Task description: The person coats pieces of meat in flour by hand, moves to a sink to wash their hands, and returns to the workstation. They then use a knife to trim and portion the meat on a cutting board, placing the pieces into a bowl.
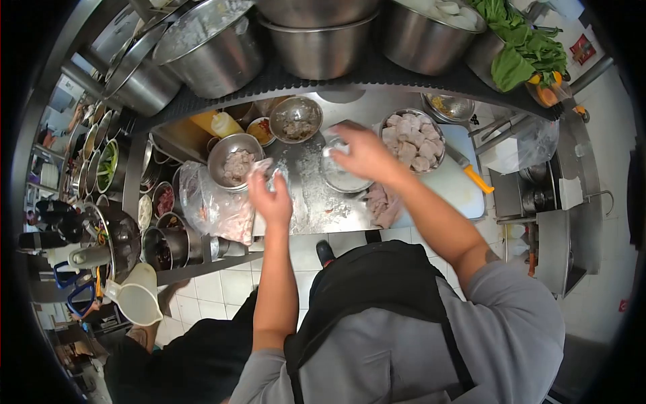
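Note:
My left hand [271, 196] is at the right rim of a steel bowl [217, 156] with raw meat pieces [238, 165] in it. Its thumb stands apart from the fingers; the fingertips look pale and coated, and blur hides whether meat clings to them. Over a round dish of white powder [346, 180] hovers my right hand [363, 152], fingers and thumb apart, tips whitened. Just right of it, a bowl of pale, powdered meat chunks [412, 140] sits near a white cutting board [457, 192]. A flat raw meat piece [383, 205] lies at the counter's front edge.
A yellow-handled knife [476, 176] rests on the board. A smaller mixing bowl [296, 120] and a squeeze bottle [223, 125] stand behind. Large steel pots [215, 57] line the overhead shelf. A plastic bag [214, 209] lies at left, near another person's dark clothing [195, 357].

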Action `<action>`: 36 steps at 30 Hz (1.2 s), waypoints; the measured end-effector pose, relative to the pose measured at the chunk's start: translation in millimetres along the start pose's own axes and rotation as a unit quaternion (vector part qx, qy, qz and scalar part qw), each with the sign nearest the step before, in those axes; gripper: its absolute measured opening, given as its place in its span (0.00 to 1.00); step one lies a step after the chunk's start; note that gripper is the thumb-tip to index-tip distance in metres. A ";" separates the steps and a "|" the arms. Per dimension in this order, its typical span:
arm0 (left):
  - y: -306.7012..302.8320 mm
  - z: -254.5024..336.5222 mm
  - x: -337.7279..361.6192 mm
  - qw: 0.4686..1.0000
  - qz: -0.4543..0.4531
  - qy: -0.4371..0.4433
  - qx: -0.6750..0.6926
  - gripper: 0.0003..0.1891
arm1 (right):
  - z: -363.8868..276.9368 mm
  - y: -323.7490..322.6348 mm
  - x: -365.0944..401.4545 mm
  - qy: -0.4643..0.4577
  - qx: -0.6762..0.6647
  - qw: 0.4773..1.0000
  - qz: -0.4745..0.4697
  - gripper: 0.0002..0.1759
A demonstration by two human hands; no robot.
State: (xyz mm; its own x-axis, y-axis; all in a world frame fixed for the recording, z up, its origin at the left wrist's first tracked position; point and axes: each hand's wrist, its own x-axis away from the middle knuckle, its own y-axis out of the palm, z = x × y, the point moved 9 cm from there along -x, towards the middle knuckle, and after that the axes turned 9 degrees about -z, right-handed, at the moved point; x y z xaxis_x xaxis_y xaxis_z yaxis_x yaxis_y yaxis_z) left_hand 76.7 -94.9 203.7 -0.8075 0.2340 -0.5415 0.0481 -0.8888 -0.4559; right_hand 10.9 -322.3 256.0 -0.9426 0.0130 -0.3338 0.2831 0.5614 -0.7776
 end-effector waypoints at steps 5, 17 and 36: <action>85.7 -111.0 40.6 0.954 -0.245 -0.077 -0.156 0.25 | -39.8 76.5 1.8 0.040 -0.152 0.983 0.091 0.23; -156.5 -202.5 -0.6 0.924 -0.068 -0.338 -0.165 0.18 | -14.4 205.8 22.7 0.145 -0.152 0.953 -0.217 0.25; -102.5 -224.3 -2.0 0.910 -0.261 -0.088 -0.311 0.13 | -5.5 212.2 64.6 0.153 -0.097 0.957 -0.225 0.22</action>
State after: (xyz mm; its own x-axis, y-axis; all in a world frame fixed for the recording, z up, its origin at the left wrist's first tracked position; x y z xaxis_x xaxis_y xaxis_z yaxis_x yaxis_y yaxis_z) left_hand 205.3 84.1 93.1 -0.8945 0.4453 -0.0409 -0.0894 -0.2676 -0.9594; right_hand 9.1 -197.8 72.4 -0.9774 -0.0411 0.2075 -0.1746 0.7105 -0.6817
